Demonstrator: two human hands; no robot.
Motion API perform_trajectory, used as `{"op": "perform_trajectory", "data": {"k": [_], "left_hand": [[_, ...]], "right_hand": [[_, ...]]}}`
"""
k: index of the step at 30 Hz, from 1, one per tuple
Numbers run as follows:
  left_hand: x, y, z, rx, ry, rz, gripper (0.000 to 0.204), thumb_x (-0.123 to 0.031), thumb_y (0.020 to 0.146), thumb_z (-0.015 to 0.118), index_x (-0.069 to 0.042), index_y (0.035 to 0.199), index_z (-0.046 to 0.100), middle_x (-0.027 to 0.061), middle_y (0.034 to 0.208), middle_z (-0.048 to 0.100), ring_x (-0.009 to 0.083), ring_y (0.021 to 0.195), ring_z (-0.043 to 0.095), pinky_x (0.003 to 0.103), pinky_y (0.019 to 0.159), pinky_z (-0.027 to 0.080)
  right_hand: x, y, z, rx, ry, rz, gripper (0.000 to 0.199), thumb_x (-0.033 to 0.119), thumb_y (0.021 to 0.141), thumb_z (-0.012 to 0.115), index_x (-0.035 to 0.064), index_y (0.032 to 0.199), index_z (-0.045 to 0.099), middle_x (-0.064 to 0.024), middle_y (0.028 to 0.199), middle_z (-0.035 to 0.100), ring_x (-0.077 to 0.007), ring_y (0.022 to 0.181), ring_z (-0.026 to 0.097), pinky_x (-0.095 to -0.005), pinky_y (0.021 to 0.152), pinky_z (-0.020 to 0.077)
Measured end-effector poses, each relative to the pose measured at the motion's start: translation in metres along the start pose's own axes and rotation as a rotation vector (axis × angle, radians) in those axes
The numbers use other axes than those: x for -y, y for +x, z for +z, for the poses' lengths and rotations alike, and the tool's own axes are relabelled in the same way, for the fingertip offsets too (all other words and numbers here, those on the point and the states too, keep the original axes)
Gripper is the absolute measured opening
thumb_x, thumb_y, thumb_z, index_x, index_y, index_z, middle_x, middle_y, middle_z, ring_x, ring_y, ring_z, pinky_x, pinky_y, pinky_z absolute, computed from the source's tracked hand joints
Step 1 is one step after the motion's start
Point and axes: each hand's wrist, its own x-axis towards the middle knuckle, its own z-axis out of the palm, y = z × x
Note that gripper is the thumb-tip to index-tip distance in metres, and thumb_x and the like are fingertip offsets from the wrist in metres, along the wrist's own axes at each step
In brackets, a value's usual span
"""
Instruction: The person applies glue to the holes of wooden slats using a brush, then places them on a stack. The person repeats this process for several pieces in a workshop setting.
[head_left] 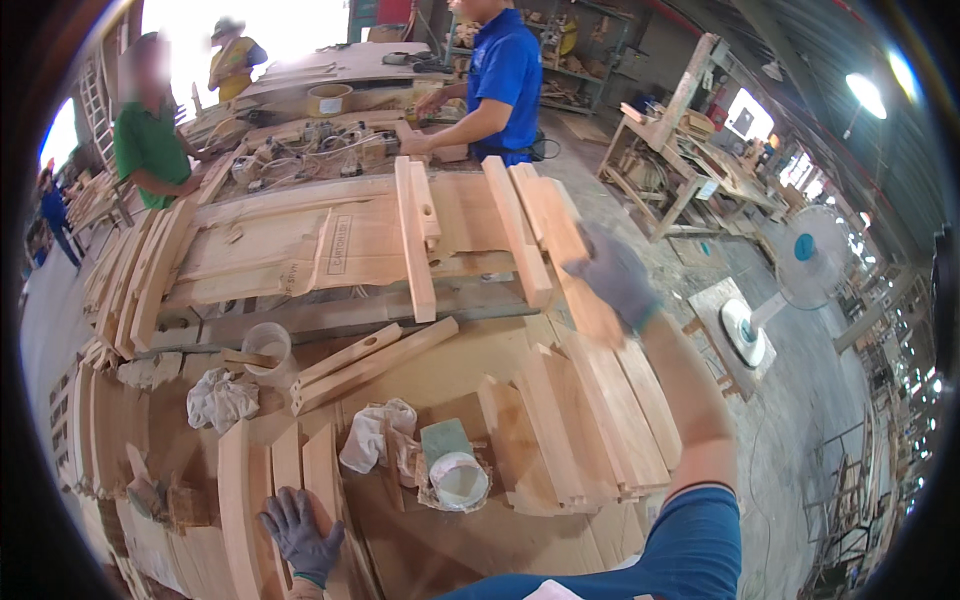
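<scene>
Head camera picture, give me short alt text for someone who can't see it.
A person's gloved right hand grips a long wooden plank over a cluttered workbench, while the gloved left hand rests on curved wooden pieces. Two other people work at the bench's far end.

Both gloves are grey: the right hand (pixel 617 277) on a pale tan plank (pixel 570 262), the left hand (pixel 300 535) on light wood strips (pixel 300 470). At lower centre, white rags (pixel 370 432) lie beside a green-and-white cup (pixel 455 470).

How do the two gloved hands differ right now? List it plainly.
The left hand lies flat, palm down, on curved wooden pieces near the body; the right hand is stretched far forward, gripping a long wooden plank. The left hand is low in the head view, the right hand raised mid-frame. Both wear dark grey gloves.
</scene>
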Motion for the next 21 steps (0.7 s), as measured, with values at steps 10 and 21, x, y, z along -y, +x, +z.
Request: {"op": "perform_trajectory", "data": {"k": [10,21], "left_hand": [[0.002,0.005,0.003,0.035,0.041,-0.018,0.086,-0.058,0.071,0.056,-0.005,0.136,0.037,0.0248,0.145,0.025,0.0458,0.135,0.016,0.059,0.109,0.006],[-0.005,-0.001,-0.01,0.053,-0.007,-0.007,0.084,-0.056,0.075,0.055,-0.003,0.137,0.035,0.0248,0.145,0.024,0.0457,0.136,0.014,0.059,0.109,0.005]], "right_hand": [[0.008,0.179,0.145,-0.107,-0.393,0.126,0.033,0.019,0.078,0.061,0.0046,0.107,0.058,-0.0177,0.105,0.063,-0.0363,0.091,0.063,-0.0449,0.081,0.0497],[0.019,0.051,0.111,0.081,-0.566,-0.249,0.016,0.018,0.075,0.057,0.0116,0.087,0.065,-0.0106,0.086,0.065,-0.0287,0.093,0.059,-0.0424,0.077,0.0458]]}}
